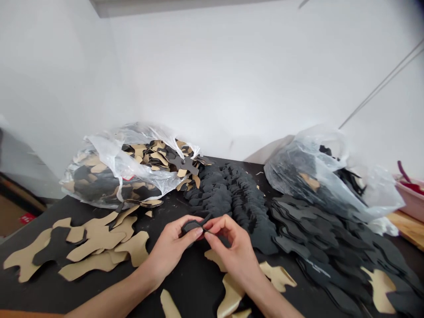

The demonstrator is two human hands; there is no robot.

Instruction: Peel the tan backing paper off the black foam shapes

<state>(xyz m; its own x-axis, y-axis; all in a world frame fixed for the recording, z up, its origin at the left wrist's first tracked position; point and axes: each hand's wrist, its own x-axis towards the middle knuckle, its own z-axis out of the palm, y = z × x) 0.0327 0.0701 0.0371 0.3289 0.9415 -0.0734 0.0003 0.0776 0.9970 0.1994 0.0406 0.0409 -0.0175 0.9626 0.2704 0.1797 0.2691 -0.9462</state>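
Between both hands is a small black foam piece (189, 226), bent and partly covered by fingers. My left hand (172, 247) is closed on its left side, with the thumb on top. My right hand (233, 247) pinches the right edge of the same piece; whether a thin layer is also in that pinch I cannot make out. Just beyond the hands lie overlapping rows of black foam pieces (251, 212). Curled tan sheets (230, 293) lie beneath and beside my right forearm. Tan-backed cutouts (99, 240) spread out left of my left hand.
An open plastic bag (109, 152) full of black and tan cutouts stands back left. Another plastic bag (288, 165) with black scraps sits back right. Loose black pieces (318, 234) are heaped on the right, near a pink basin (410, 201). A white wall (225, 79) rises behind the black table (195, 287).
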